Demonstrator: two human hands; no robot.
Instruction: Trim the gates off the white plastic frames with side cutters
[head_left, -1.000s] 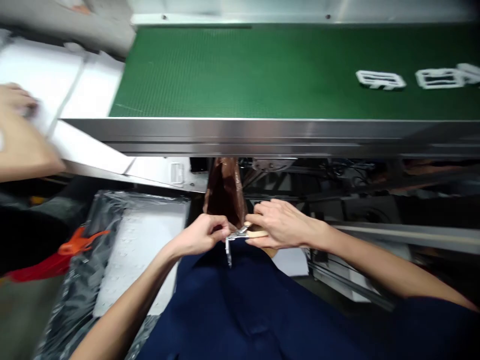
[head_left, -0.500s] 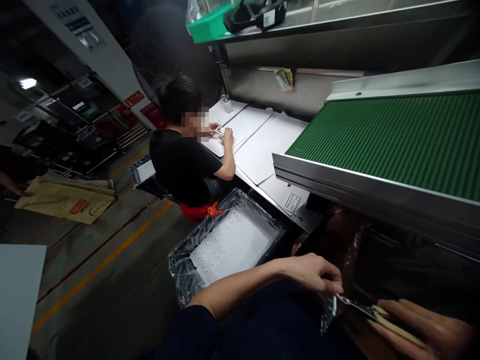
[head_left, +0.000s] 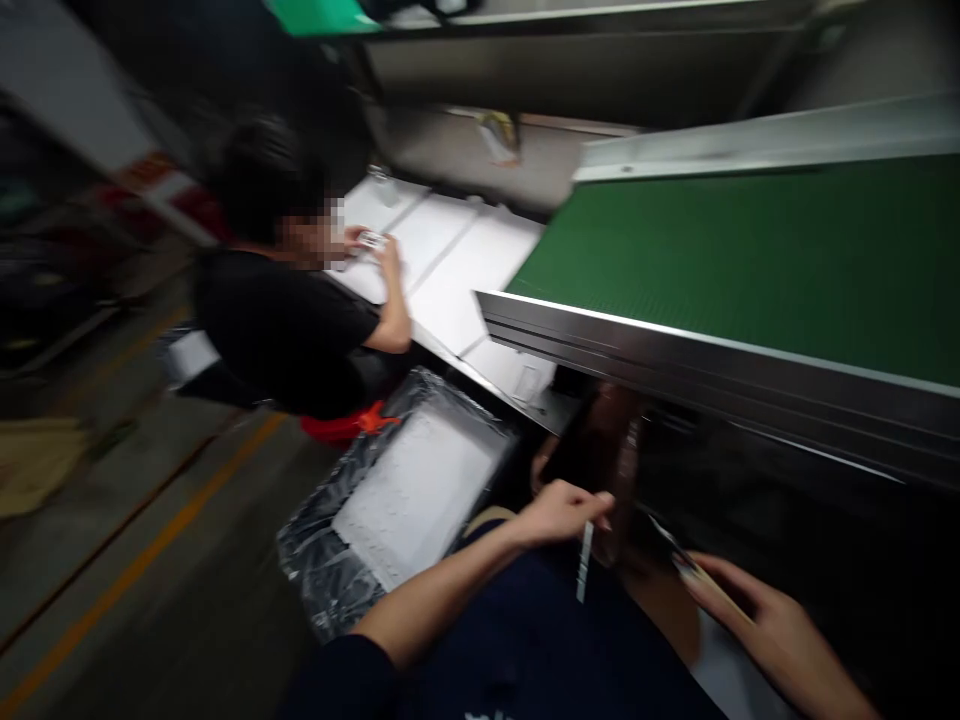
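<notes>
My left hand (head_left: 561, 516) is over my dark-clothed lap, its fingers pinching a short, narrow pale strip (head_left: 583, 568) that hangs below them. To its right, my right hand (head_left: 772, 620) is wrapped around a pair of pliers (head_left: 709, 588) with cream handles. The dark metal tip of the pliers points up and left toward the left hand, with a gap between tool and strip. Motion blur hides whether the jaws are parted.
A green conveyor belt (head_left: 735, 240) with a metal side rail (head_left: 675, 355) runs above my right hand. A plastic-lined bin (head_left: 315, 545) holds white sheets (head_left: 427, 490). Beyond, a co-worker (head_left: 285, 310) handles a small white frame (head_left: 371, 240) at a white-covered table (head_left: 472, 240).
The view has swung, shifting the surroundings left. My hands have drawn apart; the pliers' tip, earlier at the piece in my left fingers, is now away from it.
</notes>
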